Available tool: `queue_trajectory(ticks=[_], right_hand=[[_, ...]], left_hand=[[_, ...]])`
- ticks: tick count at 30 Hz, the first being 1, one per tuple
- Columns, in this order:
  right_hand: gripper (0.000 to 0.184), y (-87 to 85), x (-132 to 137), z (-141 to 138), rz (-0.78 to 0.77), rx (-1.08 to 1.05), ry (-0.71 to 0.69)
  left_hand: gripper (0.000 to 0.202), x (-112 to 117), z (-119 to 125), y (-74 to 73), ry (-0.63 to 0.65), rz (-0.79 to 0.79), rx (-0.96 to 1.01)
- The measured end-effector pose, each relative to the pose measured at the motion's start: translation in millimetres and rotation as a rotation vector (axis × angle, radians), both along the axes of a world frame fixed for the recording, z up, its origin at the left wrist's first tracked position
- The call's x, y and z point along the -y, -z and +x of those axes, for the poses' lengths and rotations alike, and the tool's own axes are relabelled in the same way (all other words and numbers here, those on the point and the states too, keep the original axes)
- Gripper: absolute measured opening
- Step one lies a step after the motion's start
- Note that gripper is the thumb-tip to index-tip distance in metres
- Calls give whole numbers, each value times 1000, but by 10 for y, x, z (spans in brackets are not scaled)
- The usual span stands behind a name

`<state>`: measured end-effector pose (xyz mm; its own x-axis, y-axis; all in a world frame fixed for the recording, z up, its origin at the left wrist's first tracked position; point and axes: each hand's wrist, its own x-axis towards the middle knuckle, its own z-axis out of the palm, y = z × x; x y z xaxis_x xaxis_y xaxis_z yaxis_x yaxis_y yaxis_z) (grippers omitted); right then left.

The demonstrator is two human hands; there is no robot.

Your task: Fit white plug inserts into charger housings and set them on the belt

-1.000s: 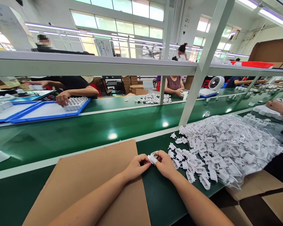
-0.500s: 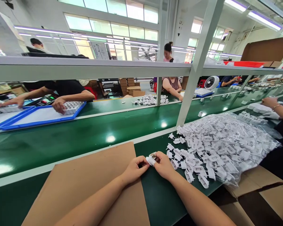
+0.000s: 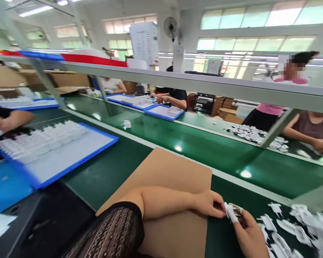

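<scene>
A small white plastic plug piece (image 3: 229, 211) is held up between both hands, just past the right edge of a brown cardboard sheet (image 3: 174, 165). My left hand (image 3: 208, 203) pinches its left side with thumb and fingertips. On the other side my right hand (image 3: 249, 229) is closed round it, with something white on the thumb and a pale, brownish covering on a fingertip. Fine details of the piece are blurred and partly covered by fingers. Loose white plug housings (image 3: 281, 243) lie to the right of my right hand.
A green conveyor belt (image 3: 199, 143) runs behind the cardboard. At left stands a blue-rimmed tray (image 3: 75, 156) with rows of white parts, beside a person's arm (image 3: 18, 120). A shelf rail (image 3: 193, 80) crosses above. Co-workers sit across the belt.
The view has swung left, so the blue-rimmed tray and a neighbour's arm now show, and most of the housing pile has left the frame. Both hands still hold the white piece.
</scene>
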<state>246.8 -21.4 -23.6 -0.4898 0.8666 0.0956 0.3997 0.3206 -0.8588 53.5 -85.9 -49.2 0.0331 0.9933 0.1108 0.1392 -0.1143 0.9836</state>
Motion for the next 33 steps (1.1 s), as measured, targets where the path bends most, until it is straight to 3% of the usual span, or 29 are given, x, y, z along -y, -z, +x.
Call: queue_trajectory(ticks=[6,13,19,33], right_hand=[[46,5,-25,-1,-20,71,33],[50,11,-48,8,-61,107,21],[48,-21,-9,0,-52,83,29],[47,-9,-15,15,20,114,9]], left_hand=[[8,-24,11,80,40,-30,144],[10,-35,-3,115,11,23,75],[24,-21,-14,86,13,4,49],[16,-10,-13,23,27,-1,47]])
